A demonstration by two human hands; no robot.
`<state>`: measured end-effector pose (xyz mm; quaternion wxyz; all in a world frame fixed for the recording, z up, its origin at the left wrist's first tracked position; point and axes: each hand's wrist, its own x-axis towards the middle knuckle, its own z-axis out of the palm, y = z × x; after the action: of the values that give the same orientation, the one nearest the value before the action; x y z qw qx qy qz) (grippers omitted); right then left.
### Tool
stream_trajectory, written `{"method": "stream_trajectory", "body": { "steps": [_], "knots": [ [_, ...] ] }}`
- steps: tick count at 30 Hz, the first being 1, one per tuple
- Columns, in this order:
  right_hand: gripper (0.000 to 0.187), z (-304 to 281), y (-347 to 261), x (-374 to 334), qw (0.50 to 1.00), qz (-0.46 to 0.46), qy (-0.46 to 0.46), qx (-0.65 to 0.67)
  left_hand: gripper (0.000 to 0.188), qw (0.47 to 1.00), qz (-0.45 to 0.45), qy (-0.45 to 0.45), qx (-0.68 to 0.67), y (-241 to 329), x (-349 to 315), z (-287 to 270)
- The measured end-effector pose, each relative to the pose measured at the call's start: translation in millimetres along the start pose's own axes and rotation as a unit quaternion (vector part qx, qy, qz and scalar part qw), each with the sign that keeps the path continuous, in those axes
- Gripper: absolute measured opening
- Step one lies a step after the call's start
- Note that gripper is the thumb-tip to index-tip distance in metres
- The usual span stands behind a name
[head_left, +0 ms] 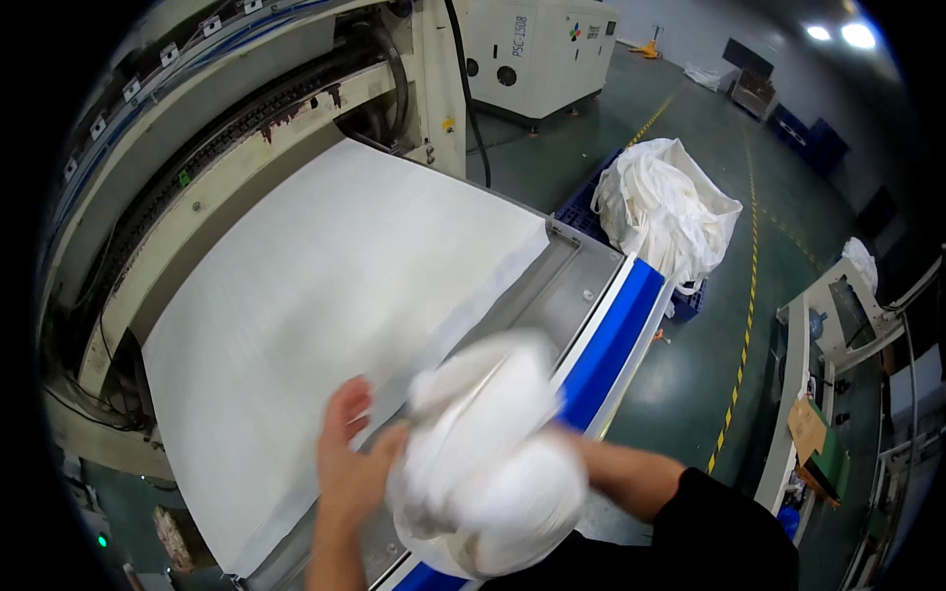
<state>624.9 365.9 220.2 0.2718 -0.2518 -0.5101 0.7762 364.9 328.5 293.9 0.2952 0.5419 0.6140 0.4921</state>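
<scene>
A bunched-up white cloth [493, 458], smeared by motion, is in front of me above the machine's near edge. My left hand [353, 453] is at its left side, fingers spread and blurred, the thumb close to the cloth; whether it touches cannot be made out. My right arm comes in from the right, and my right hand [572, 451] is mostly hidden behind the bundle, which it appears to hold up. Beyond my hands a wide white sheet [325, 266] lies flat on the metal bed [527, 295], its near edge hanging slightly loose.
A blue strip with a white border [616, 320] runs along the bed's front. The machine's cream frame [227, 148] arches over the far left. A heap of white cloth in a bag [665, 207] stands on a blue pallet [581, 212]. A cream cabinet [537, 54] is behind; a workbench [788, 394] stands right.
</scene>
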Motion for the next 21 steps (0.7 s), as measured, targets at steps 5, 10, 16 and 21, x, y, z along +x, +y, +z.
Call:
{"method": "stream_trajectory", "body": {
  "steps": [5,10,16,21],
  "knots": [
    [0.033,-224.2,-158.9,-3.9,0.873,-0.255,0.415,0.012,0.028,0.965,-0.224,0.118,-0.064,-99.5,-66.9,-153.6],
    [0.028,-328.1,-180.9,-91.9,0.785,-0.2,0.581,-0.076,0.027,0.935,-0.328,0.133,0.036,-241.3,-176.9,-160.3],
    [0.016,-94.5,112.9,127.0,0.909,0.076,0.333,-0.239,0.023,0.871,-0.346,0.27,0.22,-285.8,-284.2,-212.6],
    [0.02,166.9,208.7,237.6,0.881,-0.003,-0.046,-0.471,0.024,0.842,-0.235,0.298,0.383,-323.1,-292.1,-263.7]
  ]
}}
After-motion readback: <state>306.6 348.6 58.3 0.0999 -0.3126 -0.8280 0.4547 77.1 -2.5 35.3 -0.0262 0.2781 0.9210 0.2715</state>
